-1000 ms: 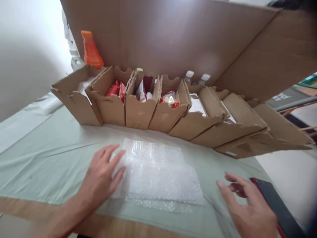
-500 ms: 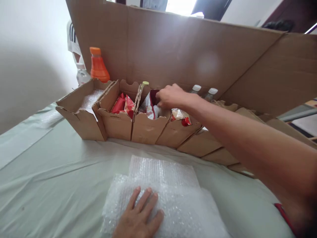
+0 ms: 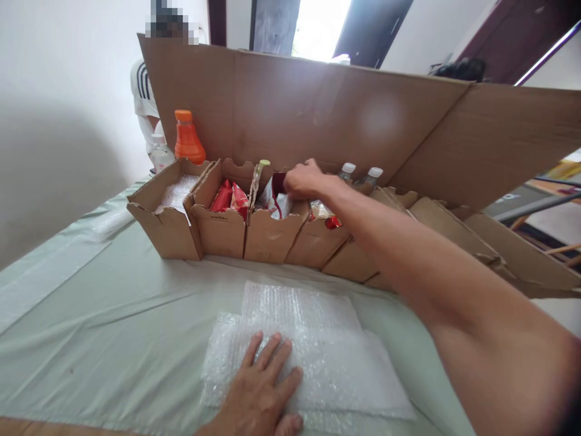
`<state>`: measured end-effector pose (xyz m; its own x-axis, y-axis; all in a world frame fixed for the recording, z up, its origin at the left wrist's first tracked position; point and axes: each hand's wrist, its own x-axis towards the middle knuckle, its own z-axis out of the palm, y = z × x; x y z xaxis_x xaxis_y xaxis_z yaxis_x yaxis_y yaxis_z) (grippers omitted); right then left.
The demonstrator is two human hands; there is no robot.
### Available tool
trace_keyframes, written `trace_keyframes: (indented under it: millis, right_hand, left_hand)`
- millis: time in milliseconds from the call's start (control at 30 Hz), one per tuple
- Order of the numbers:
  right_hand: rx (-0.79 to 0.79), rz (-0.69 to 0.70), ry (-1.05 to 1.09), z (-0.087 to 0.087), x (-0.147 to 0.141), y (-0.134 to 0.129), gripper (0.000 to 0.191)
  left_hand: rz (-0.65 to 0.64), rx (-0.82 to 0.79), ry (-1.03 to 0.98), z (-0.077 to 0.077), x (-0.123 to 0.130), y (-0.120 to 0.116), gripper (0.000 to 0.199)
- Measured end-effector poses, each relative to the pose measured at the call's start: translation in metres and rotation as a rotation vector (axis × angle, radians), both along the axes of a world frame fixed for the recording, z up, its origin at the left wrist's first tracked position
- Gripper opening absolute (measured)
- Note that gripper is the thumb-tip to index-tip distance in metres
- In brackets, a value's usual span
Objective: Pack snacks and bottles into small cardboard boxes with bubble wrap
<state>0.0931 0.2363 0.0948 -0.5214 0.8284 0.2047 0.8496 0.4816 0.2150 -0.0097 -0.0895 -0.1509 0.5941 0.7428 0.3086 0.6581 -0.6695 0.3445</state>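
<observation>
My left hand (image 3: pixel 263 384) lies flat with fingers spread on bubble wrap (image 3: pixel 327 363) at the front of the table. My right hand (image 3: pixel 305 181) reaches into the third cardboard bin (image 3: pixel 272 239) from the left, its fingers bent at the edge of a white and dark red packet (image 3: pixel 278 197). Its fingertips are hidden, so what it grips cannot be made out. Red packets (image 3: pixel 230 198) stand in the second bin, and folded bubble wrap (image 3: pixel 178 192) fills part of the leftmost bin.
Behind the bins rises a tall cardboard panel (image 3: pixel 313 109). An orange bottle (image 3: pixel 188 139) and clear bottles (image 3: pixel 347 171) stand by it. A person's striped sleeve (image 3: pixel 143 82) shows at the far left. More bins run right beneath my right arm.
The view has tilted up and shifted slightly, showing more behind the panel. My right hand stays at the third bin, and my left hand remains spread on the bubble wrap.
</observation>
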Motion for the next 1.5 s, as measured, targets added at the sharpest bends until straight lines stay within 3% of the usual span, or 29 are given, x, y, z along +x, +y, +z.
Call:
trace_keyframes:
  millis: [133,200,233,333,367,433,533,567,667,733,867,900,967,1000,1033,1167,1300,1400,1500]
  right_hand:
    - [0.041,-0.036,0.112,0.053,0.046,-0.061,0.004]
    - [0.093,-0.036,0.238,0.064,0.077,-0.106,0.010]
    - [0.080,-0.031,0.316,0.061,0.092,-0.130,0.014]
    - [-0.128,0.055,0.719,0.020,0.127,-0.198,0.033]
    - [-0.182,0.086,0.857,-0.002,0.133,-0.218,0.035]
    - [-0.137,0.113,1.011,-0.050,0.136,-0.253,0.026]
    - [0.130,0.192,0.918,-0.114,0.122,-0.298,0.001]
    - [0.170,0.245,0.848,-0.129,0.117,-0.311,0.004]
    - [0.081,0.396,0.758,-0.153,0.109,-0.341,0.009]
    - [-0.023,0.368,0.833,-0.155,0.113,-0.348,0.022]
    - [-0.332,0.137,1.016,-0.149,0.127,-0.338,0.050]
    - [-0.418,0.123,1.048,-0.148,0.128,-0.335,0.045]
    - [-0.520,0.136,1.108,-0.144,0.128,-0.330,0.018]
    - [-0.503,0.133,1.143,-0.141,0.128,-0.329,0.009]
    - [-0.445,0.115,1.170,-0.138,0.129,-0.328,0.012]
    - [-0.157,0.030,1.056,-0.112,0.137,-0.328,0.010]
    - [-0.267,0.271,0.850,-0.086,0.134,-0.326,0.013]
    - [-0.408,0.416,0.852,-0.074,0.131,-0.331,0.018]
    - [-0.369,0.258,0.978,-0.065,0.145,-0.340,0.014]
  left_hand:
    - [-0.007,-0.181,-0.070,0.014,-0.003,-0.004,0.060]
    - [0.023,-0.154,-0.161,0.019,-0.003,-0.005,0.064]
    - [0.039,-0.131,-0.228,0.023,-0.003,-0.007,0.064]
    - [0.092,-0.206,-0.517,0.042,0.001,-0.016,0.060]
    - [0.106,-0.302,-0.624,0.050,0.003,-0.020,0.056]
    - [0.127,-0.537,-0.844,0.063,0.010,-0.028,0.052]
    - [0.148,-0.784,-1.193,0.073,0.024,-0.037,0.058]
    - [0.181,-0.818,-1.308,0.074,0.028,-0.037,0.060]
    - [0.344,-0.911,-1.566,0.075,0.033,-0.035,0.051]
    - [0.379,-0.991,-1.633,0.078,0.033,-0.034,0.044]
    - [0.271,-1.104,-1.501,0.078,0.040,-0.042,0.038]
    - [0.246,-1.116,-1.455,0.075,0.041,-0.046,0.041]
    - [0.190,-1.125,-1.366,0.067,0.041,-0.051,0.051]
    - [0.166,-1.116,-1.335,0.064,0.037,-0.051,0.058]
    - [0.143,-1.099,-1.312,0.061,0.031,-0.050,0.065]
    - [0.116,-0.819,-1.201,0.069,-0.007,-0.037,0.081]
    - [0.187,-0.439,-0.848,0.099,-0.016,-0.026,0.084]
    - [0.107,-0.388,-0.641,0.113,0.001,-0.024,0.057]
    - [0.011,-0.510,-0.537,0.107,0.009,-0.025,0.018]
